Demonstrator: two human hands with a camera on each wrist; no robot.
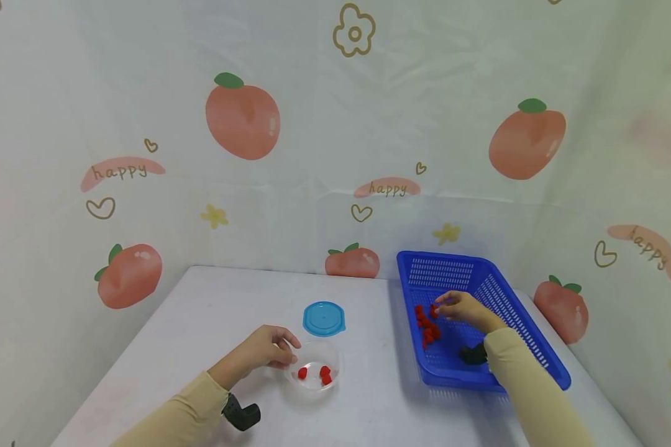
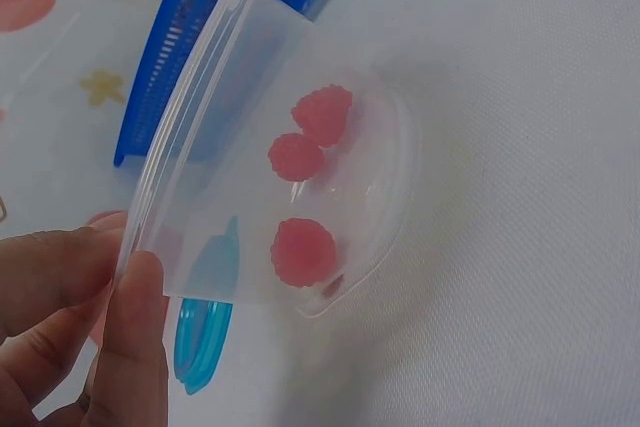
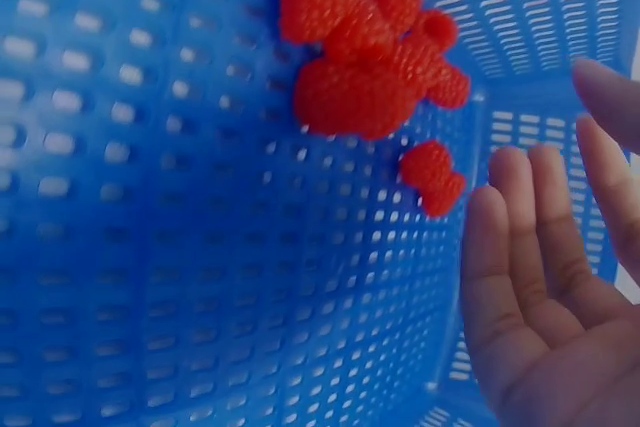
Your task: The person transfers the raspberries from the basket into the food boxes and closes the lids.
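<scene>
My left hand (image 1: pixel 264 349) pinches the rim of a clear plastic bowl (image 2: pixel 200 237) between thumb and fingers. Inside the bowl lie 3 red raspberries (image 2: pixel 304 252), two close together and one apart. On the right, my right hand (image 1: pixel 463 308) hovers inside a blue plastic basket (image 1: pixel 447 359), its fingers apart with nothing between them. Several raspberries (image 3: pixel 355 67) are heaped on the basket floor, and a small pair (image 3: pixel 432 179) lies beside the heap, nearest the right fingertips.
A translucent blue lid (image 1: pixel 324 318) rests on the white table (image 1: pixel 246 298) just behind the bowl. Dark wrist devices (image 1: pixel 241 415) sit at both sleeves. Behind the table hangs a white printed curtain (image 1: pixel 313 124), close to the basket's back edge.
</scene>
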